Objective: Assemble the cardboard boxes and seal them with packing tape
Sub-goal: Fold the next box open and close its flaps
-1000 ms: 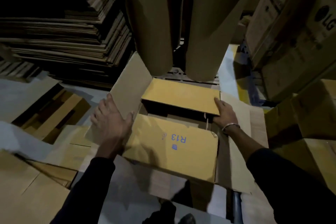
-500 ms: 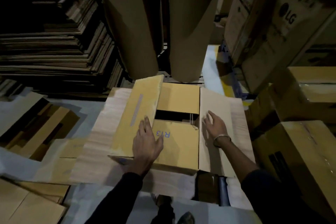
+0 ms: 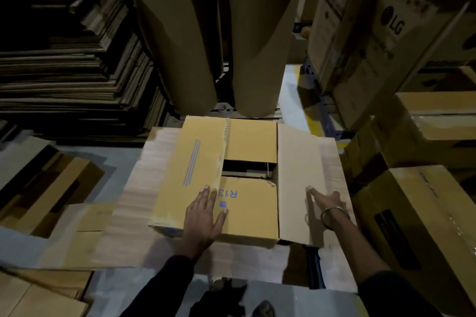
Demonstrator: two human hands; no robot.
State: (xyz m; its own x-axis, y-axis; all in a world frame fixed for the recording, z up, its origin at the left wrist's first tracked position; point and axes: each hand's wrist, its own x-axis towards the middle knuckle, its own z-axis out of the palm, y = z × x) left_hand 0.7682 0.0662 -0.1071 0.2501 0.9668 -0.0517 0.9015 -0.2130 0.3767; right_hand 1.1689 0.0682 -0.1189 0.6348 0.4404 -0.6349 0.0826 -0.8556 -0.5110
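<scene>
Flap-closing step: yellow-brown cardboard box (image 3: 231, 188) at centre. Left hand (image 3: 203, 216), fingers flat, presses the 9 o'clock flap (image 3: 190, 172); right hand (image 3: 327, 201), fingers straight, lies against the 3 o'clock flap (image 3: 296, 175). Next, probably: fold that flap over, then tape the seam; no tape visible.

Cardboard box (image 3: 247, 208) between flat stacks (image 3: 72, 80) left, cartons (image 3: 425, 213) right.

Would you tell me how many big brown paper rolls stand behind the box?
2: one roll behind the box's left side, the other to its right. More may be hidden behind.
</scene>
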